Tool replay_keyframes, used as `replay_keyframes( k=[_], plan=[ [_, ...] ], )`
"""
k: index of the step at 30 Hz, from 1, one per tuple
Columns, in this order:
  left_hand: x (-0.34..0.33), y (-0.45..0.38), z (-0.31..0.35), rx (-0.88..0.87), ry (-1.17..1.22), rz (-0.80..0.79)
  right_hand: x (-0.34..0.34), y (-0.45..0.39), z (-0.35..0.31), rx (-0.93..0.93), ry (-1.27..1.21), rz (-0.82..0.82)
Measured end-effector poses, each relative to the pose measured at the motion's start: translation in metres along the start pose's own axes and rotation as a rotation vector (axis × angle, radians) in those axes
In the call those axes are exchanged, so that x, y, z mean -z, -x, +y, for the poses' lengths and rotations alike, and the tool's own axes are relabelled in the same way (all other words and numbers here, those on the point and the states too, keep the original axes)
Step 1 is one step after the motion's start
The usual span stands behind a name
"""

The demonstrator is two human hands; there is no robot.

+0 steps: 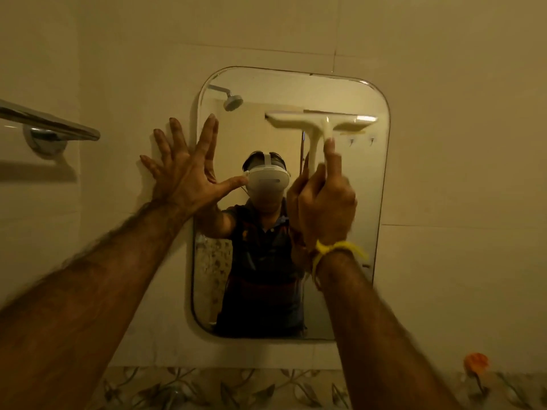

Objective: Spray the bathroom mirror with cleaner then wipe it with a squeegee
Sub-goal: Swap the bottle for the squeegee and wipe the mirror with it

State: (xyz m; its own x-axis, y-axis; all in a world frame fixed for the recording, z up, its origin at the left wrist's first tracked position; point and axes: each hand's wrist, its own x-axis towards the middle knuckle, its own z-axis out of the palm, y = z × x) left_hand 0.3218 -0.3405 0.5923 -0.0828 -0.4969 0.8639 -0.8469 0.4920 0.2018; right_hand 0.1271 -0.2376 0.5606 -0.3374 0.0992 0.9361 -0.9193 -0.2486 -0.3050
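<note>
A rounded rectangular mirror hangs on the tiled wall in front of me. My right hand grips the handle of a white squeegee, index finger stretched up along the handle. The squeegee's blade lies level against the upper right part of the glass. My left hand is spread flat, fingers apart, pressed across the mirror's left edge and the wall beside it. It holds nothing. A yellow thread is tied around my right wrist. No spray bottle is in view.
A chrome towel bar sticks out from the wall at the left. A patterned tile border runs below the mirror. An orange object sits at the lower right. A shower head shows in the reflection.
</note>
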Motion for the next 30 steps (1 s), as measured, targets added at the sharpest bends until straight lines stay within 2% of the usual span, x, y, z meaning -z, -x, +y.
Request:
replay_keyframes(
  k=[2, 7, 13, 19, 24, 30],
  plan=[
    [0.0, 0.0, -0.001, -0.006, -0.019, -0.008, 0.007, 0.008, 0.007, 0.019, 0.008, -0.005],
    [-0.003, 0.002, 0.0, 0.003, 0.004, 0.007, 0.007, -0.076, 0.012, -0.075, 0.002, 0.106],
    [-0.003, 0.001, -0.001, -0.011, -0.003, 0.014, 0.02, -0.021, 0.027, -0.082, -0.054, 0.105],
    [-0.006, 0.002, 0.0, -0.015, -0.006, 0.033, 0.026, -0.078, 0.017, -0.19, -0.045, 0.129],
    [-0.005, 0.002, -0.001, -0.022, -0.008, 0.021, 0.027, 0.007, 0.014, -0.206, -0.057, 0.088],
    [-0.003, 0.003, 0.001, -0.024, -0.022, 0.012, 0.021, -0.04, 0.007, -0.257, -0.021, 0.144]
  ],
)
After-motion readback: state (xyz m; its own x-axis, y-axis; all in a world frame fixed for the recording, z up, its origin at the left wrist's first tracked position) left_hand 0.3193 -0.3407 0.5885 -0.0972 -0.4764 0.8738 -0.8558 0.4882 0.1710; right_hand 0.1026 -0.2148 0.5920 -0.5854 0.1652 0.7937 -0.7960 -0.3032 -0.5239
